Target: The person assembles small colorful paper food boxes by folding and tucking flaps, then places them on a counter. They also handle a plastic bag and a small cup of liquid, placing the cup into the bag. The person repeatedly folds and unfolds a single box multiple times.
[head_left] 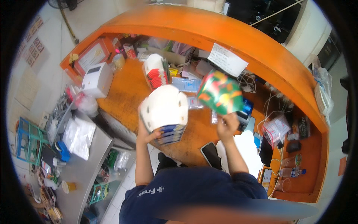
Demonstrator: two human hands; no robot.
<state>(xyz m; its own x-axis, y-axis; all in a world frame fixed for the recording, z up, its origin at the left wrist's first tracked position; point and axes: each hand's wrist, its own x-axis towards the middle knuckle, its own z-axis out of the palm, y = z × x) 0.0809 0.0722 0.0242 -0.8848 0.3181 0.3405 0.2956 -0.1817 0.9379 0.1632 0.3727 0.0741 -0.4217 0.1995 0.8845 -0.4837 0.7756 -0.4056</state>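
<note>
My left hand [144,130] is wrapped round a thick stack of white cardboard pieces [166,106], held above the desk. The top piece is plain white with small slots, and blue-and-white layers show along the near side. In my right hand [228,126] is a flat piece with a green, orange and red pattern [220,92], gripped near its lower right corner and blurred by motion. Behind the held stack, a similar stack with red sides [155,71] stands on the desk. More white cardboard [244,153] lies partly under my right forearm.
An orange wooden desk [121,87] curves round me under a raised ledge. A white machine [97,79] stands at its left end. Phones [211,155], cables and a bottle [292,172] lie to the right. A grey counter [80,164] runs along the left, holding a plastic bag [79,136].
</note>
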